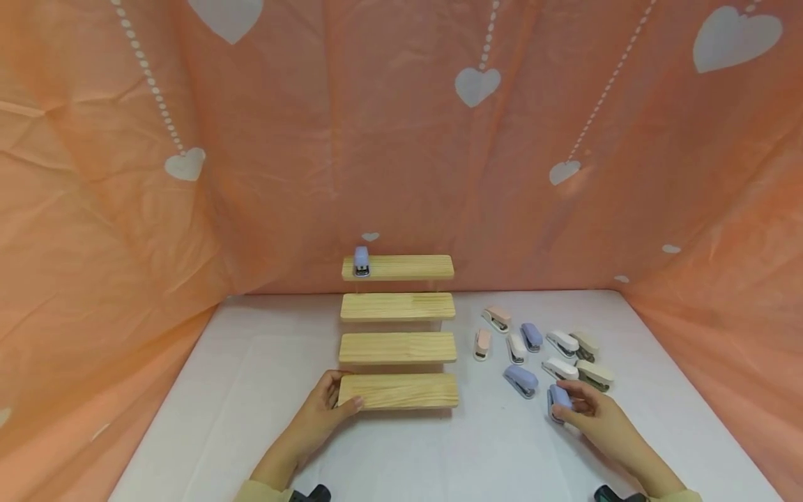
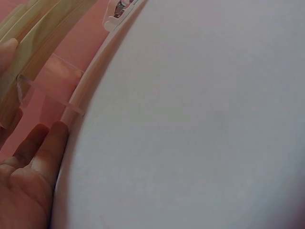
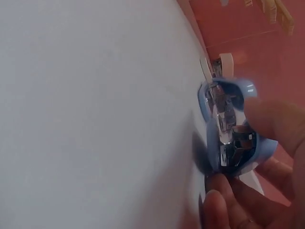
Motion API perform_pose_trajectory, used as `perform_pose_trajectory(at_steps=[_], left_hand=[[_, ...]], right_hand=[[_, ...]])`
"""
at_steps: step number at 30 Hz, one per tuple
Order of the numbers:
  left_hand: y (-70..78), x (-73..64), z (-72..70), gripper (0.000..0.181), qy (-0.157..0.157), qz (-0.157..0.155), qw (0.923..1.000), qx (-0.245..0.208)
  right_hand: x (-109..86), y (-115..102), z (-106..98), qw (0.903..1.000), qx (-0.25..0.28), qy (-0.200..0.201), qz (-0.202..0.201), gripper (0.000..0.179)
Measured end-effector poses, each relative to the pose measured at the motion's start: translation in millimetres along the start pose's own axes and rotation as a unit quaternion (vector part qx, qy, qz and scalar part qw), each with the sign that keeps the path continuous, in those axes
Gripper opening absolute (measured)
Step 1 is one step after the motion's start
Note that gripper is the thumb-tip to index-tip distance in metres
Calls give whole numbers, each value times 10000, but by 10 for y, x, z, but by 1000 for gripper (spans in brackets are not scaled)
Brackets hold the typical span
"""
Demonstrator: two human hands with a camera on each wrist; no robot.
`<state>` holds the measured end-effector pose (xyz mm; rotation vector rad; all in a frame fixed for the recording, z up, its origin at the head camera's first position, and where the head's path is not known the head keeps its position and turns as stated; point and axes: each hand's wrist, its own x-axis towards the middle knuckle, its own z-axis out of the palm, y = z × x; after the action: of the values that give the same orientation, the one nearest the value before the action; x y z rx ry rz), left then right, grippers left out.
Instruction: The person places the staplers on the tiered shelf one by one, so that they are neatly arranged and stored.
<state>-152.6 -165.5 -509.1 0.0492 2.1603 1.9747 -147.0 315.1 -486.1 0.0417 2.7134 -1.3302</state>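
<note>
A stepped wooden rack [image 1: 398,392] with several pale boards stands on the table. My left hand [image 1: 316,411] holds the left end of its lowest board, thumb on top; in the left wrist view, other fingers [image 2: 47,152] reach down beside the tabletop. On the left of the top board sits a lavender-blue mini stapler [image 1: 362,261]. To the right of the rack, my right hand [image 1: 592,417] pinches another blue mini stapler [image 1: 558,399] between thumb and fingers. Seen from the right wrist, this stapler [image 3: 243,152] shows its metal front end, close to the table surface.
Several more mini staplers lie between rack and right hand: blue [image 1: 521,381], pink [image 1: 482,344], white [image 1: 561,369] and cream [image 1: 594,375]. A white cloth [image 1: 489,453] covers the table. An orange curtain with hearts [image 1: 401,153] encloses the back and sides.
</note>
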Motion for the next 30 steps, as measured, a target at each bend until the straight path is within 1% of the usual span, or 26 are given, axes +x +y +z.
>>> perform_pose_trajectory(at_steps=[3, 6, 8, 11, 14, 19, 24, 26, 30], left_hand=[[2, 0, 10, 64, -48, 28, 10000, -29], [11, 0, 23, 64, -54, 54, 10000, -11], [23, 0, 31, 65, -41, 58, 10000, -2], [36, 0, 30, 66, -20, 80, 10000, -11], [45, -5, 23, 65, -13, 121, 9999, -9], [51, -16, 11, 65, 13, 58, 10000, -21], [42, -44, 15, 63, -3, 98, 10000, -5], [35, -51, 17, 62, -7, 135, 9999, -1], [25, -57, 20, 61, 29, 149, 9999, 3]], right_hand=[[7, -43, -19, 10000, -28, -6, 37, 64], [1, -121, -28, 9995, -246, 142, -124, 64], [2, -201, -38, 9982, -401, 289, -336, 61], [15, -339, -45, 9941, -524, 578, -759, 55], [50, -499, -42, 9900, -517, 727, -1097, 52], [136, -832, 10, 9849, -311, 712, -1549, 54], [244, -1195, 142, 9788, 14, 620, -1952, 55], [306, -1319, 213, 9740, 173, 620, -2173, 54], [450, -1555, 391, 9611, 513, 664, -2632, 52]])
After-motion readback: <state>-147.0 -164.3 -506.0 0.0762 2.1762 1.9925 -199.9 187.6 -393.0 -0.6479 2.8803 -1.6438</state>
